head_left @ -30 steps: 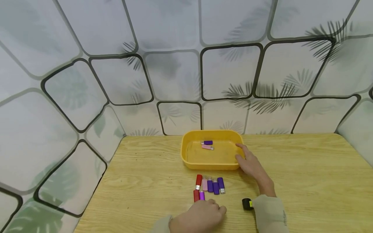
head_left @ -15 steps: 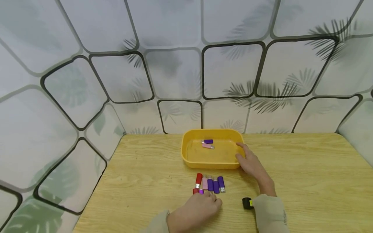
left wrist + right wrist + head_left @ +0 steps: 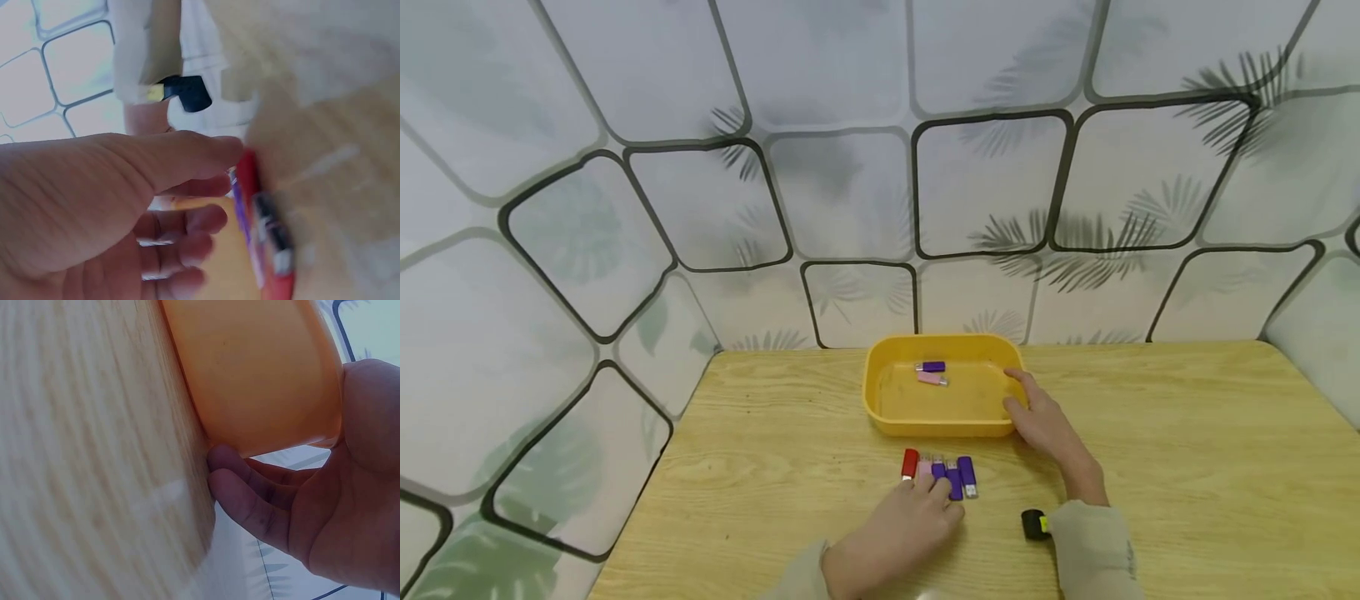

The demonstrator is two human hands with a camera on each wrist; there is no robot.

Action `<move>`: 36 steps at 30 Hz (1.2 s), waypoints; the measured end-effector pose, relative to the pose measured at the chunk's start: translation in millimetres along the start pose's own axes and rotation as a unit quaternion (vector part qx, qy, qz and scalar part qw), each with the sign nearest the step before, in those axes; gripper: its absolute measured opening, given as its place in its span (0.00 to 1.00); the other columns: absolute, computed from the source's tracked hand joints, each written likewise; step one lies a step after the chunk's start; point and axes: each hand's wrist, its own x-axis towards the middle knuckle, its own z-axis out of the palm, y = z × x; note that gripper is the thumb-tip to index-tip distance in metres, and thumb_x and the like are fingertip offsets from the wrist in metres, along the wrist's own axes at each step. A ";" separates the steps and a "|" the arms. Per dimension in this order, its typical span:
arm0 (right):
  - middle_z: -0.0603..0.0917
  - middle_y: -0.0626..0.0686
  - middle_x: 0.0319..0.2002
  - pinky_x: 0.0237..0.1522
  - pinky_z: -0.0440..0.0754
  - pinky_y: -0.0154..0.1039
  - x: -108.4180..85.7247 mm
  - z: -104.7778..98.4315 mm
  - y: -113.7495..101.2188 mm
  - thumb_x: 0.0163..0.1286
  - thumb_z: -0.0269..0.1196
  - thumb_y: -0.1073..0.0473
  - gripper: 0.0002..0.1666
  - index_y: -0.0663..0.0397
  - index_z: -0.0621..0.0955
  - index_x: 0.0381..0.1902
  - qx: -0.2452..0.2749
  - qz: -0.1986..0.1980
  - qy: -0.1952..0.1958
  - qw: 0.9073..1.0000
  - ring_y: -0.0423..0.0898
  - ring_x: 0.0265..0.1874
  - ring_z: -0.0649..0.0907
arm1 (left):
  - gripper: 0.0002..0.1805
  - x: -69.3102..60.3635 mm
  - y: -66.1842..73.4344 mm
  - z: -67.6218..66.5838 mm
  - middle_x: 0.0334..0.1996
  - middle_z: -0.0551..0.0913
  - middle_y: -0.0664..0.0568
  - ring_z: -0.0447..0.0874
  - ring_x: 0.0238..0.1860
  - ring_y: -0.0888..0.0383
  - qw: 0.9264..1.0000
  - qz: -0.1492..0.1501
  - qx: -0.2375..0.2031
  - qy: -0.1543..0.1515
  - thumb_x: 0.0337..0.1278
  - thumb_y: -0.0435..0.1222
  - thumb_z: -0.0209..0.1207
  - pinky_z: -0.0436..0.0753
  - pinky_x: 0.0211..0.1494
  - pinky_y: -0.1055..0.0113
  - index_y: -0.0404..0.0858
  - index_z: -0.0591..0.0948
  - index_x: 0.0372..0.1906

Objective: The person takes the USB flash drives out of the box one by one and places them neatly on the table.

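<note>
My left hand (image 3: 904,529) reaches over a row of USB sticks on the table, its fingers loosely bent. It covers part of the row, including a pink stick (image 3: 925,468). A red stick (image 3: 910,462) lies by its fingertips, and purple sticks, such as the rightmost one (image 3: 967,473), lie to the right. In the left wrist view the thumb is close to a red stick (image 3: 248,175); contact is unclear there. My right hand (image 3: 1043,425) grips the right side of the yellow tray (image 3: 943,429), its thumb and fingers about the rim.
Inside the tray lie a purple USB stick (image 3: 933,367) and a pink one (image 3: 929,378). A black device (image 3: 1034,525) sits by the right sleeve. Behind the wooden table (image 3: 775,433) stands a patterned wall (image 3: 850,200).
My left hand has moved forward and slightly left over the USB sticks, hiding the red and purple ones nearest to me. The right hand stays on the tray.
</note>
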 end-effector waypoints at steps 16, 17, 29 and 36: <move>0.57 0.71 0.74 0.70 0.56 0.65 0.8 -1.1 -1.7 0.77 0.46 0.54 0.34 0.56 0.55 0.77 0.002 0.001 -0.006 1.000 0.68 0.71 0.61 | 0.16 -0.7 -10.4 0.5 0.48 0.72 0.49 0.73 0.38 0.56 0.967 -0.133 -0.197 -0.096 0.64 0.44 0.63 0.76 0.28 0.68 0.48 0.75 0.52; 0.57 0.71 0.74 0.70 0.56 0.65 0.9 -1.2 -1.6 0.77 0.46 0.54 0.34 0.56 0.55 0.77 0.002 0.000 -0.006 1.000 0.68 0.71 0.60 | 0.15 -0.5 -11.3 0.7 0.47 0.72 0.50 0.72 0.38 0.56 0.965 -0.128 -0.206 -0.098 0.64 0.43 0.63 0.75 0.28 0.69 0.48 0.75 0.52; 0.58 0.72 0.73 0.69 0.58 0.65 0.8 0.2 0.8 0.77 0.46 0.54 0.34 0.56 0.55 0.77 0.000 -0.001 -0.005 1.000 0.68 0.70 0.63 | 0.17 0.0 -16.3 4.0 0.43 0.70 0.51 0.69 0.33 0.61 0.964 -0.090 -0.235 -0.091 0.64 0.44 0.64 0.72 0.29 0.73 0.45 0.74 0.52; 0.58 0.71 0.73 0.69 0.57 0.64 0.2 0.1 -0.5 0.77 0.46 0.54 0.34 0.56 0.55 0.77 -0.001 0.003 -0.004 1.000 0.67 0.69 0.64 | 0.28 1.2 -11.1 4.8 0.54 0.75 0.45 0.75 0.37 0.58 0.968 -0.096 -0.216 -0.085 0.56 0.60 0.64 0.75 0.31 0.70 0.45 0.73 0.51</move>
